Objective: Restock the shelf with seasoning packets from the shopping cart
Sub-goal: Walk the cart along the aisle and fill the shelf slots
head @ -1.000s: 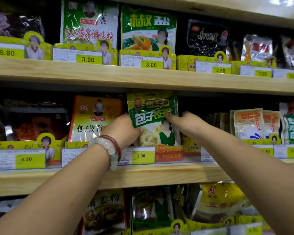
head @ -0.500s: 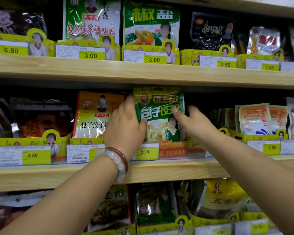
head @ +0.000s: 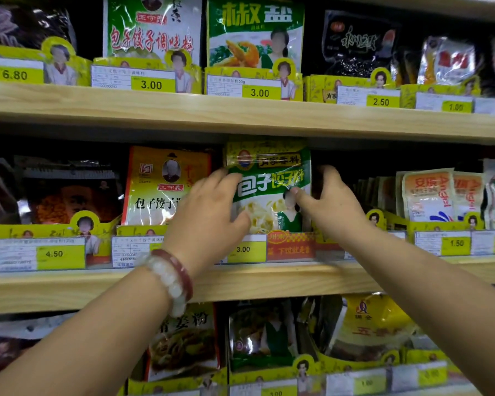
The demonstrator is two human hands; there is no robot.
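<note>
A green and white seasoning packet [head: 270, 178] stands upright in its slot on the middle wooden shelf [head: 269, 278]. My left hand [head: 209, 212] grips its left edge, fingers above and thumb on the front. My right hand [head: 329, 201] holds its right edge, thumb pressed on the front and fingers behind it. A beaded bracelet [head: 172, 275] sits on my left wrist. The shopping cart is out of view.
An orange and white packet [head: 160, 184] stands just left of the green one. Orange Angel sachets [head: 429, 195] fill the slot to the right. Yellow price tags line each shelf edge. The upper shelf [head: 240, 112] hangs close above; more packets fill the lower shelf.
The green packet has risen slightly and stands straighter in its slot. My left hand moved up from its lower corner to its left edge. My right fingers went behind it.
</note>
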